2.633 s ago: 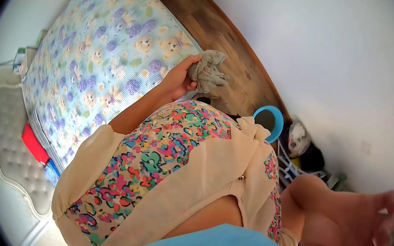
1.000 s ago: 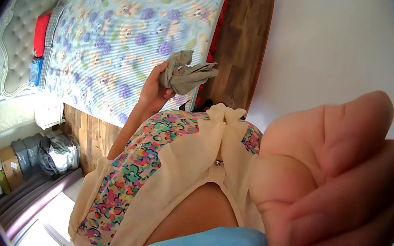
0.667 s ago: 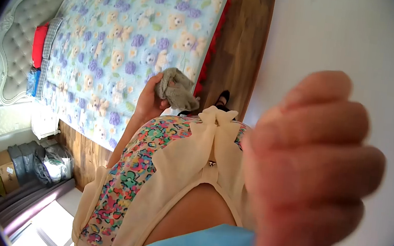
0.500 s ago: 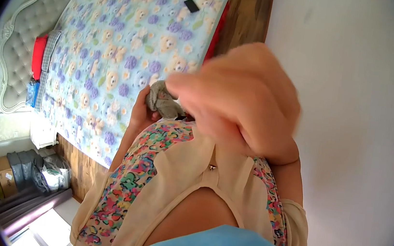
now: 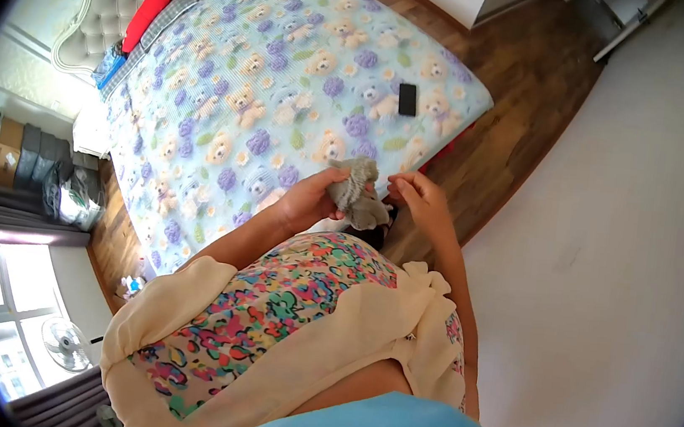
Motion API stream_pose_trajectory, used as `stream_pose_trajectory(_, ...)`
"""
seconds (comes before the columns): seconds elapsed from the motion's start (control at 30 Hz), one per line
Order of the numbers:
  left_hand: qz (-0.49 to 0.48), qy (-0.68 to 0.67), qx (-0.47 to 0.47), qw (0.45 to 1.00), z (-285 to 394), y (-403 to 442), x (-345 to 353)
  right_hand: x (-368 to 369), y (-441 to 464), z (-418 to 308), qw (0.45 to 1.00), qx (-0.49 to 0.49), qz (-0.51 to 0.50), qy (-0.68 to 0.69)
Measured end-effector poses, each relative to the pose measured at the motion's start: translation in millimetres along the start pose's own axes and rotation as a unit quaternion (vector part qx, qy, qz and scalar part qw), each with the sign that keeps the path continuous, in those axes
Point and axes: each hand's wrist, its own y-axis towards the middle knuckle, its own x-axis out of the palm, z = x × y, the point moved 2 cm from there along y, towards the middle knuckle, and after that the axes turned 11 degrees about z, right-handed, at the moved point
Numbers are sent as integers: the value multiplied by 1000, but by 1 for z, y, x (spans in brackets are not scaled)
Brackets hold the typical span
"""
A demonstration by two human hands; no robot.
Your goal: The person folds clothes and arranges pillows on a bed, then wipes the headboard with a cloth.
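A grey-green bunched-up piece of ribbed, knit-looking cloth [image 5: 355, 190] is in my left hand [image 5: 308, 201], thumb on top and fingers underneath. Just right of the cloth is my right hand [image 5: 422, 204], its fingers curled and the thumb and fingertips brought together in a pinch. Whatever may be between those fingertips is too small to make out. Both hands are in front of my flowered top [image 5: 291, 292], above the near edge of the bed.
A bed [image 5: 291, 64] with a teddy-bear-and-flower cover spreads out ahead, with a black phone [image 5: 407, 99] lying near its corner. A white wall [image 5: 597, 268] rises on the right beside wooden floor [image 5: 511, 140]. Boxes and bags [image 5: 20, 151] and a fan [image 5: 66, 342] are at the left.
My right hand, raised large and blurred close to the camera before, has come down beside the cloth. My left hand still grips the cloth. The view has turned, showing more floor on the right.
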Motion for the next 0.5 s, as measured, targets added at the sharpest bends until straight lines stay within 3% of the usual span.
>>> stream_pose_trajectory(0.27,-36,26,-31,999,65,174,24,-54,147,20,989,135,-61,7)
stream_pose_trajectory(0.37,38,17,-48,998,94,211,37,-70,198,34,987,141,-70,37)
stream_pose_trajectory(0.5,63,53,-38,996,116,265,38,-93,260,37,982,140,-105,67)
